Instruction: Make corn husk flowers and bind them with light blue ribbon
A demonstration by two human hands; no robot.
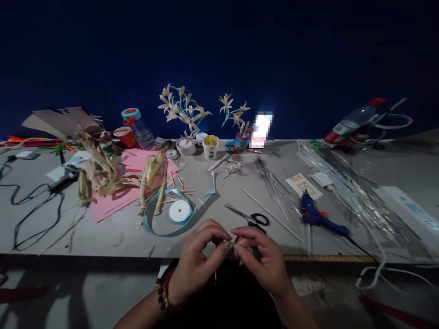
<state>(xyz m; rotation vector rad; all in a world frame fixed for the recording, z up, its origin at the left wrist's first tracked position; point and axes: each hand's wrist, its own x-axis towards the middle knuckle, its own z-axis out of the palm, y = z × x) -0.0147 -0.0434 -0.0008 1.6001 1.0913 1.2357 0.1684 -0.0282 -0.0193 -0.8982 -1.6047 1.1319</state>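
My left hand (197,260) and my right hand (262,260) meet at the table's front edge, fingers pinched together on a small pale strip of dried husk (229,243) held between them. A beaded bracelet (163,289) sits on my left wrist. Black-handled scissors (250,217) lie just beyond my right hand. A roll of light blue ribbon (179,211) with a loose trailing loop lies just beyond my left hand.
Dried corn husks (103,176) lie on pink paper (113,198) at left, with black cables (30,205) further left. A blue glue gun (317,214), wooden stick (270,212), thin wires (277,187), cellophane (346,187) and a power strip (408,208) lie right. Husk flowers (183,109) and small cups (210,146) stand behind.
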